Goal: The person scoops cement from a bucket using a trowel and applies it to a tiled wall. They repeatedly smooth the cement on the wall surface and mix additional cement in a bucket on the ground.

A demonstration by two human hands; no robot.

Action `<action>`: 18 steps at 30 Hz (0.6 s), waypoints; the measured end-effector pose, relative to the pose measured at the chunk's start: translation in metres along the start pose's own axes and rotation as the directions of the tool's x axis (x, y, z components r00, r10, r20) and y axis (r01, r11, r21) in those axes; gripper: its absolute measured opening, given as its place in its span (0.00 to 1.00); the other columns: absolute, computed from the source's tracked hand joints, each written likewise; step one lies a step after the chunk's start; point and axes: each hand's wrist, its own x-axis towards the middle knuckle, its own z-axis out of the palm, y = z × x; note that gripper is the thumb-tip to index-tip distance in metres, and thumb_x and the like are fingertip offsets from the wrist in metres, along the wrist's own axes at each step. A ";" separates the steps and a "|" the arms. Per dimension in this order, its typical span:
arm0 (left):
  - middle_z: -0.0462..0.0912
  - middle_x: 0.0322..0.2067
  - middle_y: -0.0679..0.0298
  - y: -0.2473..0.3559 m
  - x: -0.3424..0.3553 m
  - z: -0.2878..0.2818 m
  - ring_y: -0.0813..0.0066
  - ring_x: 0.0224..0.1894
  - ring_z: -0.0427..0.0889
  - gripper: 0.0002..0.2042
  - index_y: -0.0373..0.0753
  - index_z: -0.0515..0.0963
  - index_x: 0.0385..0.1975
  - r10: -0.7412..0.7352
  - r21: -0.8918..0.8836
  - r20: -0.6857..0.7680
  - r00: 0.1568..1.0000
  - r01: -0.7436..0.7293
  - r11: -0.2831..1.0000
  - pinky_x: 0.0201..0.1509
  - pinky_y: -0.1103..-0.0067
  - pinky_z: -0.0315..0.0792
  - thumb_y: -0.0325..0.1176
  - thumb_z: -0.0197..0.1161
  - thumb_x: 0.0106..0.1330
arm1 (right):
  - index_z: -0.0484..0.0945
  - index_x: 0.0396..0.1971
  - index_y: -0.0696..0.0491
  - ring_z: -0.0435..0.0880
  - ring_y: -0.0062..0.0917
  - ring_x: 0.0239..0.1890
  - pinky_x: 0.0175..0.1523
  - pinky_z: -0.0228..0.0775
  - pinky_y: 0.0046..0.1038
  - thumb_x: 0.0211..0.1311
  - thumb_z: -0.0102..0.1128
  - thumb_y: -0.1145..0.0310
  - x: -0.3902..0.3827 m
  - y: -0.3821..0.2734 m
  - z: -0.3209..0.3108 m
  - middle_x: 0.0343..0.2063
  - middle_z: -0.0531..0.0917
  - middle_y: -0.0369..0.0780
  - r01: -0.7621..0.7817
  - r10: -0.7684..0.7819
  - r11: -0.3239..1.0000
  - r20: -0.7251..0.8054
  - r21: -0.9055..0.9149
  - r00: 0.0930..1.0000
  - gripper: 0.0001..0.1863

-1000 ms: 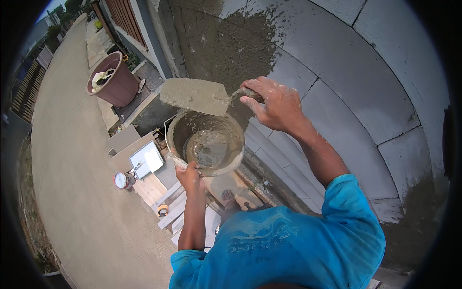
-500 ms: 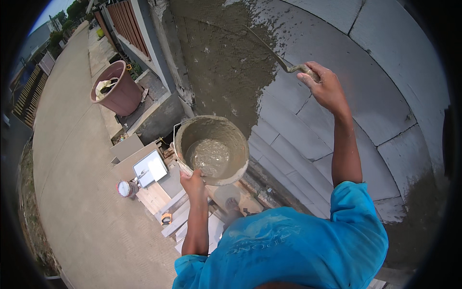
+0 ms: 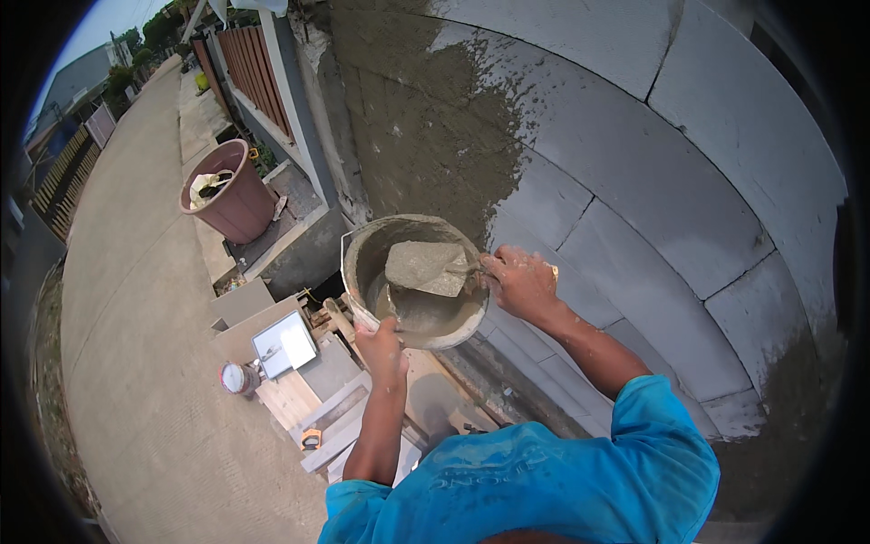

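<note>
Gry-brn trowel point(image 3: 424, 265), brt blu shirt point(image 3: 544, 476)

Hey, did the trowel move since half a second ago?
Yes, the trowel moved down the picture, away from the mortar patch on the wall, to the mouth of the bucket.

Strong open-sky daylight where I stand; concrete road point(image 3: 149, 317) evenly bright. Glare whitens the flat panel point(image 3: 285, 343); a rounded shadow point(image 3: 433, 395) darkens the plank point(image 3: 421, 364). Bucket point(image 3: 458, 339) and trowel point(image 3: 421, 265) show little blur; distant trees point(image 3: 161, 33) soft. Block wall point(image 3: 652, 172) joints bow; black vignetting closes the corners.
</note>
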 end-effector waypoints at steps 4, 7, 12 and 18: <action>0.81 0.45 0.57 0.002 0.008 -0.027 0.73 0.34 0.81 0.27 0.31 0.69 0.58 0.119 -0.046 -0.036 0.992 -0.121 0.992 0.30 0.80 0.74 0.13 0.54 0.53 | 0.82 0.51 0.44 0.84 0.31 0.38 0.41 0.75 0.37 0.62 0.65 0.52 0.080 -0.002 -0.079 0.35 0.84 0.37 0.075 -0.050 0.935 -0.080 0.345 0.996 0.20; 0.78 0.47 0.56 0.011 0.001 -0.041 0.69 0.42 0.83 0.34 0.34 0.65 0.64 0.037 0.077 -0.046 0.998 -0.034 0.996 0.37 0.75 0.79 0.12 0.52 0.51 | 0.82 0.48 0.50 0.79 0.19 0.29 0.33 0.72 0.26 0.66 0.63 0.52 0.160 0.028 -0.119 0.29 0.82 0.34 0.083 -0.195 0.694 0.076 0.715 0.978 0.19; 0.80 0.48 0.55 0.006 -0.014 -0.032 0.69 0.41 0.83 0.31 0.31 0.65 0.63 0.098 0.050 -0.031 0.995 -0.097 0.994 0.40 0.76 0.78 0.12 0.53 0.53 | 0.82 0.48 0.54 0.72 0.18 0.23 0.29 0.67 0.25 0.70 0.59 0.56 0.226 0.104 -0.119 0.23 0.75 0.32 -0.218 0.168 0.613 0.144 0.759 0.975 0.18; 0.81 0.46 0.56 0.000 -0.003 -0.054 0.71 0.40 0.83 0.29 0.29 0.68 0.61 0.110 0.111 -0.036 0.993 -0.105 0.988 0.43 0.77 0.76 0.13 0.55 0.54 | 0.81 0.51 0.57 0.87 0.33 0.40 0.46 0.75 0.31 0.67 0.62 0.61 0.060 0.090 -0.145 0.37 0.88 0.47 -0.323 0.424 0.862 -0.209 0.390 0.881 0.19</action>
